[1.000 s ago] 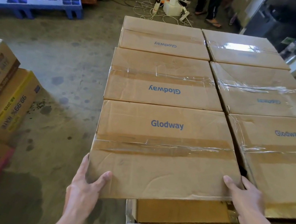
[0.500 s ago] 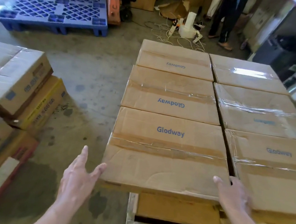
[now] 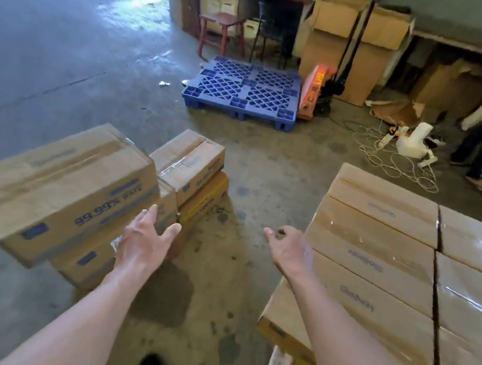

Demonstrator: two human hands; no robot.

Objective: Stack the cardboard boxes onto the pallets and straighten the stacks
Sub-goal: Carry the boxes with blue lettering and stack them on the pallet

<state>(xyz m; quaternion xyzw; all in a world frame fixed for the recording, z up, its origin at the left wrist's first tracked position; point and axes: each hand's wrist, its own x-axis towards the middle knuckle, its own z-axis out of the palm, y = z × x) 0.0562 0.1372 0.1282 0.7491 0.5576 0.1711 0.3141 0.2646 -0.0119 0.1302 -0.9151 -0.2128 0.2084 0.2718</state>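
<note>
Your left grip (image 3: 143,242) is spread wide, fingers straight and holding nothing, stretched toward the loose pile (image 3: 54,189) in the lower left of the frame; you cannot tell whether it touches cardboard. Your right grip (image 3: 288,252) hangs loosely curled and empty near centre, just beside the stacked layer (image 3: 372,258) at lower right. The pile shows at least four boxes, the nearest askew on top. The layer counts six boxes, two columns of three. Upper centre: one blue pallet (image 3: 244,92), one orange pallet jack (image 3: 313,90) beside it, one red stool (image 3: 222,29).
</note>
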